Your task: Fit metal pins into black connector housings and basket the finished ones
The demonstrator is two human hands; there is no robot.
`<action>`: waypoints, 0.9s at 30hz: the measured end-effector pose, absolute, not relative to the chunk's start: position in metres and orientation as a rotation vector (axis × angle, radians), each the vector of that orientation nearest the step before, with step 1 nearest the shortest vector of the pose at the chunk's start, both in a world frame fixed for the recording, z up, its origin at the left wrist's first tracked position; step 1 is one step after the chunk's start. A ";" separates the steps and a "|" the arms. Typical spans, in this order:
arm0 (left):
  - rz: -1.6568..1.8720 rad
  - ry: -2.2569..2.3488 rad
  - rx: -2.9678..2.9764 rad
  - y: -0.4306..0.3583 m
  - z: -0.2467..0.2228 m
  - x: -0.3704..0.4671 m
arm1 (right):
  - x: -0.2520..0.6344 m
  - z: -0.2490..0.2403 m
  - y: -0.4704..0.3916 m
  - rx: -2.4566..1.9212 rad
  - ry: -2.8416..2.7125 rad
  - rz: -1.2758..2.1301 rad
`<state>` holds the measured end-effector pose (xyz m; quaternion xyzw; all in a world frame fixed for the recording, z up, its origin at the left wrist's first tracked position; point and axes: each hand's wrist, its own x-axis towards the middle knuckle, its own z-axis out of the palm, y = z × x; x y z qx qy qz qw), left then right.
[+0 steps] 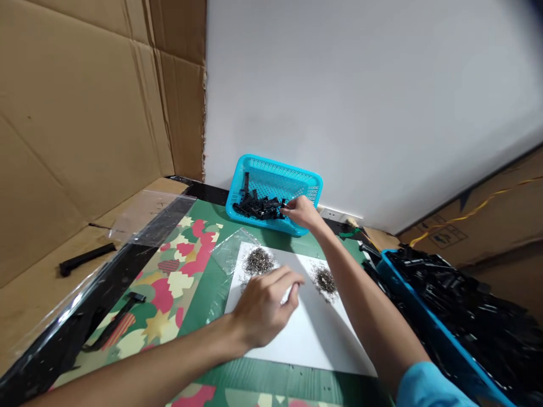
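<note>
My right hand (pixel 302 212) reaches over the near right rim of the blue basket (pixel 275 164), its fingers pinched at a black plastic part (pixel 282 208) beside the heap. Several more black parts (pixel 259 204) lie in the basket. Lower down, my left hand (pixel 268 304) hovers above a white sheet (pixel 305 339), fingers curled and thumb against them; anything inside the grip is hidden. Two piles of tiny metal pieces rest on the sheet: the left pile (pixel 259 261) just beyond my left hand, the right pile (pixel 326 280) beside my right forearm.
At the right stands a blue crate (pixel 445 333) heaped with black parts. Long black parts lie at the left, one on cardboard (pixel 87 259), another on patterned paper (pixel 121 322). A clear plastic bag (pixel 229 249) touches the sheet. Cardboard (pixel 85 102) and a white wall (pixel 360 102) enclose the table.
</note>
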<state>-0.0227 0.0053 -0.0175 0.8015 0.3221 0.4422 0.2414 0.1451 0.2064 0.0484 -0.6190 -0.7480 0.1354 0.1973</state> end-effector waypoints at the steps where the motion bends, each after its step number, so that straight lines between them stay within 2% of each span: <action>1: 1.245 0.936 2.117 0.007 -0.017 -0.023 | 0.149 0.054 0.199 -1.702 -2.088 0.413; 5: 1.392 1.183 1.805 0.014 -0.019 -0.023 | 0.163 0.067 0.148 -1.566 -2.070 0.599; 12: 1.193 1.071 1.790 0.012 -0.018 -0.023 | 0.171 0.048 0.049 -1.359 -1.762 1.137; 16: 1.100 1.054 1.841 0.009 -0.013 -0.023 | 0.182 0.042 0.029 -1.399 -1.713 1.208; 20: 1.191 1.114 1.678 0.015 -0.012 -0.022 | 0.188 0.038 0.014 -1.332 -1.929 1.321; 27: 1.202 1.141 1.567 0.022 -0.016 -0.021 | 0.169 0.020 -0.013 -1.391 -2.112 1.204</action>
